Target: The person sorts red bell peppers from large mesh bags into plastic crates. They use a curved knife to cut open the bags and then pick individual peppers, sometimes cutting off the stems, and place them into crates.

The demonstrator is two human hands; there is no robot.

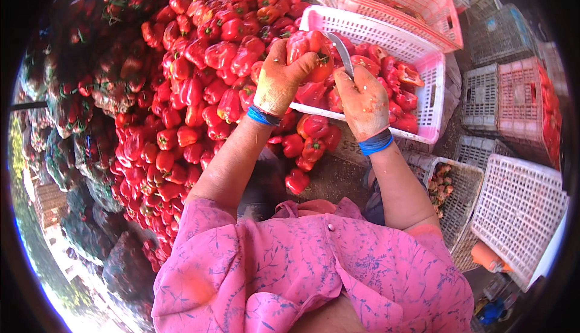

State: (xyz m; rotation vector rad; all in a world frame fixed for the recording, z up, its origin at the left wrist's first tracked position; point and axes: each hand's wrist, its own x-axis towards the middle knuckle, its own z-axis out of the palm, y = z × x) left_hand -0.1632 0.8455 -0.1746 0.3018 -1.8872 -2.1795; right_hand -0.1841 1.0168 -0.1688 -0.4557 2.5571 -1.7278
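Note:
My left hand (281,80), in a stained glove banded with blue at the wrist, is closed round a red bell pepper (304,44). Gloved in the same way, my right hand (364,104) grips a knife (342,52); its handle is hidden in the fist and its curved blade points up beside the pepper. Both hands are over the near left side of a white-and-pink plastic crate (436,100). Cut red pepper pieces (411,74) lie inside that crate. Whether the blade touches the held pepper I cannot tell.
A large heap of whole red peppers (181,91) spreads to the left, with full mesh sacks (96,224) beyond it. An orange-pink crate (399,0) stands behind. Several crates fill the right, including a tilted white crate (519,212) and one holding pepper cores (442,185).

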